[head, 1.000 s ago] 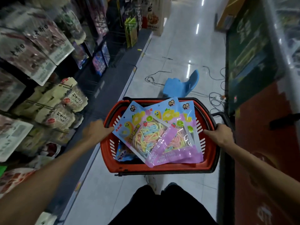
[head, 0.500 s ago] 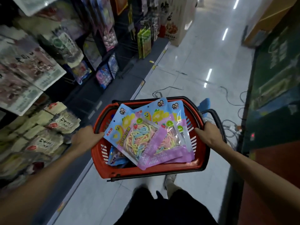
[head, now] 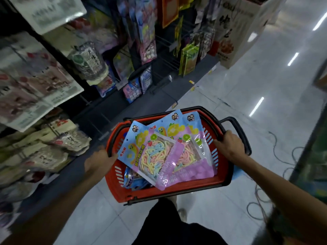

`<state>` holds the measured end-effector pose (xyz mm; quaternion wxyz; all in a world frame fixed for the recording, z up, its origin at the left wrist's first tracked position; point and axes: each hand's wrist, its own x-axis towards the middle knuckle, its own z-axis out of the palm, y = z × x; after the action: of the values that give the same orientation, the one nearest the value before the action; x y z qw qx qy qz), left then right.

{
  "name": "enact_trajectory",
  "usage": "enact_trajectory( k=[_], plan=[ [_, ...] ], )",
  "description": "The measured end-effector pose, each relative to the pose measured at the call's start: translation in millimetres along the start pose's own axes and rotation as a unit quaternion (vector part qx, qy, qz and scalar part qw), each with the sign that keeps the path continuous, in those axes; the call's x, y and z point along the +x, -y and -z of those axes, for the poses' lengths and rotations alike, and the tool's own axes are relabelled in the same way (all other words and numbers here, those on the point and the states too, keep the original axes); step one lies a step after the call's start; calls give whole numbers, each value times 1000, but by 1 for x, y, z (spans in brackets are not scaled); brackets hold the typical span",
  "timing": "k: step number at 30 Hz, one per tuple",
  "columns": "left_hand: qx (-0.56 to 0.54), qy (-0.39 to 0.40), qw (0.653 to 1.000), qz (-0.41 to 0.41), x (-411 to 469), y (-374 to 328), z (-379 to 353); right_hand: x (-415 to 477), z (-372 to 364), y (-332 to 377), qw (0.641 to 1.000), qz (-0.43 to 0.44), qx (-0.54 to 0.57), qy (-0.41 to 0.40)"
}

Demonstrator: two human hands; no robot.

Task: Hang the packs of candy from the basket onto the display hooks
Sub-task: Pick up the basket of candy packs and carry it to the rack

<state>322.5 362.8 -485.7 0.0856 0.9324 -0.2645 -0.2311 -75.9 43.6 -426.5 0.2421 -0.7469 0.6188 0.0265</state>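
Glossy blue-and-lilac candy packs with clear windows showing pastel strings (head: 164, 152) lay fanned in a loose pile inside the red slotted plastic basket (head: 177, 192). The lowest lilac corner reached the basket's near wall. More blue packs lay underneath, at the basket's near-left corner.

Left hand (head: 99, 161): gripped the basket's left rim, fingers curled over the edge.

Right hand (head: 230, 147): gripped the basket's right rim, fingers curled round it, just beside the folded-down black handle (head: 241, 132).

The basket was held between both hands, above the floor, in front of the person's dark trousers (head: 177, 227).

Left of the basket: dark shelving with hanging pale snack bags (head: 35, 85). Beyond its far-left corner: wire display hooks (head: 168, 61) with coloured packs. Under and right of the basket: pale glossy floor tiles (head: 247, 89), with loose cables (head: 276, 149) further right.
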Motion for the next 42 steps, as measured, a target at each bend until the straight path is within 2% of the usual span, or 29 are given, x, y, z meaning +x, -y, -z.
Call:
enact_trajectory(
  k=[2, 5, 8, 15, 21, 28, 34, 38, 42],
  plan=[
    [-18, -4, 1000, 24, 35, 1, -13, 39, 0, 20, 1000, 10, -9, 11],
    [-11, -23, 997, 78, 31, -53, 19, 93, 5, 58, 999, 29, -29, 31],
    [2, -11, 993, 114, 42, -77, 36, 139, 14, 97, 996, 58, -53, 43],
    [-49, -13, 984, 172, 76, -73, 36, 209, 32, 173, 989, 104, -98, 48],
    [-100, -1, 968, 231, 75, -83, 20, 255, 35, 202, 977, 148, -138, 67],
    [-142, 5, 948, 284, 60, -125, -3, 315, 23, 212, 956, 195, -188, 117],
    [-201, -11, 908, 368, 58, -184, -40, 390, 12, 200, 933, 240, -200, 178],
    [-204, -21, 887, 414, 68, -236, -84, 455, -2, 184, 922, 259, -194, 213],
    [-170, -3, 885, 432, 99, -270, -112, 504, -16, 157, 918, 245, -205, 234]
  ],
)
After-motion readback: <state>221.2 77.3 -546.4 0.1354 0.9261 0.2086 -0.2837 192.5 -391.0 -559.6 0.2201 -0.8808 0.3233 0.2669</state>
